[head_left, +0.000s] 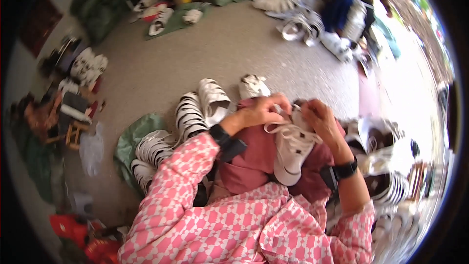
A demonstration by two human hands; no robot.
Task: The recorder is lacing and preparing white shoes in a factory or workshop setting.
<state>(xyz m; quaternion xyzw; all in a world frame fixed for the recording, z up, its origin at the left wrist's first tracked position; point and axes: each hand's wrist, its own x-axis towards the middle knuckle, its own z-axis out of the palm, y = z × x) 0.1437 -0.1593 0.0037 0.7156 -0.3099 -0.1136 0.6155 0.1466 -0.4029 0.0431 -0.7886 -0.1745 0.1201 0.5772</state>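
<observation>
A white lace-up sneaker rests on my lap over the dusky pink cloth, its toe pointing toward me. Pale shoelaces loop across its tongue and eyelets. My left hand is at the left of the shoe's opening, thumb and fingers pinched on a shoelace. Across from it, my right hand is closed beside the upper eyelets, with its curled fingers on the lacing. The fingers cover the lace ends, so their exact course is hidden.
Nested rows of white shoes stand at my left, partly on green cloth. Another white shoe sits just beyond my knees. More shoes are piled at my right. Other people sit farther off among shoe piles.
</observation>
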